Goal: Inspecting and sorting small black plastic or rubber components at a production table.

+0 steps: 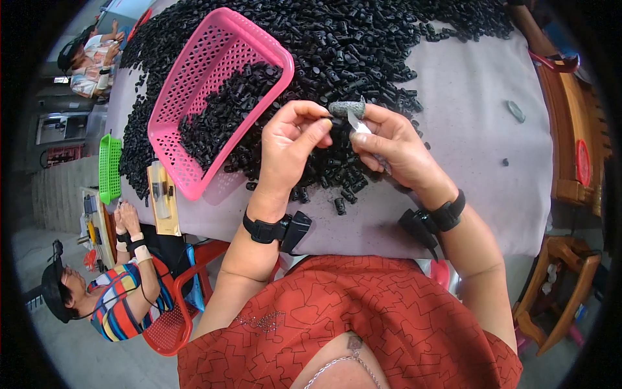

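Observation:
My left hand (289, 139) is closed in a pinch above the pile. A dark bit shows at its fingertips, too small and hidden to name. Close beside it, my right hand (398, 146) grips a small knife (359, 126) with a pale blade, its handle mostly covered by the fingers. A grey knitted finger sleeve (347, 108) covers that hand's index finger. Beneath both hands lies a large heap of small black cylindrical plastic parts (350, 71). Left of my left hand, a pink perforated basket (188, 185) lies tilted among the parts, holding many of them.
A grey cloth (479, 97) covers the table. On its right side lie a grey finger sleeve (516, 111) and one loose dark part (505, 162). A green basket (110, 168) and a yellowish tray (163, 201) are at the left edge. Co-workers sit on the left; a wooden stool (557, 292) stands lower right.

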Demonstrator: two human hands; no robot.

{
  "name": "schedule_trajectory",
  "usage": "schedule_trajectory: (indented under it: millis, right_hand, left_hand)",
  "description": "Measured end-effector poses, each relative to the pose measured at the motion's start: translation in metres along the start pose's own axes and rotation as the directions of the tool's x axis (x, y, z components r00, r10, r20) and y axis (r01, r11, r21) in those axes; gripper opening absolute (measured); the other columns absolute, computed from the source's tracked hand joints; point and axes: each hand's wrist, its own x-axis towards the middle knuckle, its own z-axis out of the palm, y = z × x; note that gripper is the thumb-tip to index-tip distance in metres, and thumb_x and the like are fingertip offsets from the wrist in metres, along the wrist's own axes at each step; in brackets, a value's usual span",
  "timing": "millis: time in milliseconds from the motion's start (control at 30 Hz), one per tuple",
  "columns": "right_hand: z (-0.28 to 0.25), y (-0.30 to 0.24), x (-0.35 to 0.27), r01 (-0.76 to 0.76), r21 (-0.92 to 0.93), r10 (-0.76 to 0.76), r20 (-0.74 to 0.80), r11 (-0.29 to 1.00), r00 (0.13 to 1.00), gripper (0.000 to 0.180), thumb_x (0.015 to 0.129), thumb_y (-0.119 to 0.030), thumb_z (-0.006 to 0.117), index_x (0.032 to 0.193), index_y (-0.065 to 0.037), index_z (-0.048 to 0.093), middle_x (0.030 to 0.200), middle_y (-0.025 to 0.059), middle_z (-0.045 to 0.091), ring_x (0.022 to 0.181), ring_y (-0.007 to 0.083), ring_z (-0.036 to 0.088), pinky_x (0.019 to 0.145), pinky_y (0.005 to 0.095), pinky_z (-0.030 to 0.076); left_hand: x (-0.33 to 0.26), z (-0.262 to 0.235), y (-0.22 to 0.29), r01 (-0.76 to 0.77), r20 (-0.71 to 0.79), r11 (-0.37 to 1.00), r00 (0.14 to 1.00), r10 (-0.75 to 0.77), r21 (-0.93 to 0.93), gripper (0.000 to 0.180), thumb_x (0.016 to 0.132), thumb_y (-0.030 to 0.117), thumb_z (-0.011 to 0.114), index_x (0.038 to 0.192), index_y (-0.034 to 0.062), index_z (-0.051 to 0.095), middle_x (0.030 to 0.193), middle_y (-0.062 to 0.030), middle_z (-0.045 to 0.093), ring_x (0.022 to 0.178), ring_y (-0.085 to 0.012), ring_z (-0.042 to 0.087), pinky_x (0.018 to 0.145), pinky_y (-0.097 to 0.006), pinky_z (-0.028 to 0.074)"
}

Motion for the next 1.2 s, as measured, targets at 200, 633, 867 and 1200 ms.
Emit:
schedule_trajectory:
  millis: [200, 633, 867, 1200]
  right_hand:
    - [-0.001, 0.002, 0.001, 0.023, 0.001, -0.023, -0.073, 1.000, 0.997, 0.030, 0.090, -0.012, 0.062, 0.117, 0.000, 0.058, 0.078, -0.0014, 0.057, 0.055, 0.0014, 0.047, 0.047, 0.0152, 0.035]
    - [-0.001, 0.003, 0.000, 0.015, 0.011, -0.015, 0.002, 1.000, 1.000, 0.042, 0.093, -0.011, 0.059, 0.132, -0.001, 0.047, 0.073, -0.0018, 0.054, 0.052, 0.0019, 0.044, 0.043, 0.0163, 0.033]
    - [-0.001, -0.001, -0.001, -0.036, -0.011, 0.037, 0.100, 0.999, 0.994, 0.054, 0.092, -0.014, 0.062, 0.140, -0.003, 0.040, 0.073, -0.0018, 0.054, 0.052, 0.0022, 0.043, 0.043, 0.0164, 0.033]
    - [0.005, -0.003, -0.003, -0.074, -0.017, 0.076, 0.138, 0.997, 0.988, 0.044, 0.091, -0.019, 0.065, 0.128, -0.004, 0.048, 0.076, -0.0005, 0.057, 0.053, 0.0022, 0.044, 0.043, 0.0160, 0.032]
  left_hand:
    - [-0.006, 0.008, 0.002, 0.124, 0.129, 0.992, 0.984, -0.125, 0.021, 0.012, 0.088, -0.001, 0.063, 0.100, -0.0005, 0.061, 0.091, -0.0032, 0.063, 0.076, -0.0085, 0.063, 0.067, -0.021, 0.053]
    - [0.000, -0.008, 0.000, 0.318, 0.166, 0.865, 0.947, -0.273, -0.388, 0.026, 0.093, 0.010, 0.061, 0.116, -0.0002, 0.061, 0.094, -0.0065, 0.067, 0.078, -0.0115, 0.064, 0.070, -0.024, 0.055]
    - [0.001, -0.006, -0.001, 0.329, 0.247, 0.816, 0.940, -0.235, -0.475, 0.042, 0.092, 0.008, 0.062, 0.130, 0.0017, 0.046, 0.093, -0.0078, 0.066, 0.076, -0.0113, 0.064, 0.069, -0.024, 0.055]
    - [0.001, -0.004, -0.006, 0.380, 0.304, 0.784, 0.918, -0.255, -0.490, 0.045, 0.091, 0.007, 0.063, 0.132, 0.0018, 0.046, 0.094, -0.0078, 0.065, 0.072, -0.0110, 0.063, 0.065, -0.023, 0.054]
